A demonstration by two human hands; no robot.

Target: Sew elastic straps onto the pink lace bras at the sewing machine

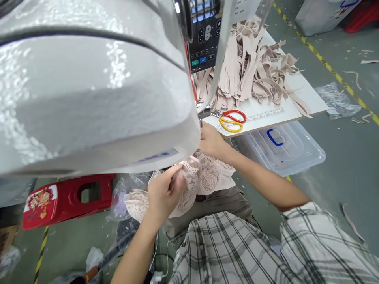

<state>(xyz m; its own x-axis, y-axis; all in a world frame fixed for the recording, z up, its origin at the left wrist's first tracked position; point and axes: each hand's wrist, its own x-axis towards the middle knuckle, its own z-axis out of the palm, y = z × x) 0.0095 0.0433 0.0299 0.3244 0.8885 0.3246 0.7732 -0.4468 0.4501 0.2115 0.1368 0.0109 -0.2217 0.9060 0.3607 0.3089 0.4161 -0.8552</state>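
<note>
A pale pink lace bra (pixel 191 183) hangs over my lap beneath the head of a white sewing machine (pixel 97 98). My left hand (pixel 164 193) is closed on its lace edge, thumb and fingers pinched together. At the bra's upper right part my right hand (pixel 211 140) is closed too, close to the needle area; the machine head hides its fingertips. The needle and the stitching spot are mostly out of sight. Just beyond my right hand lie thread snips (pixel 232 120) with red and yellow handles.
Beige fabric strips (pixel 248 67) are heaped on the white table (pixel 308 98), beside a printed ruler scale. A control panel (pixel 204 43) stands behind the machine head. Below are a clear lidded box (pixel 284 148) at right and a red plastic stool (pixel 68 201) at left.
</note>
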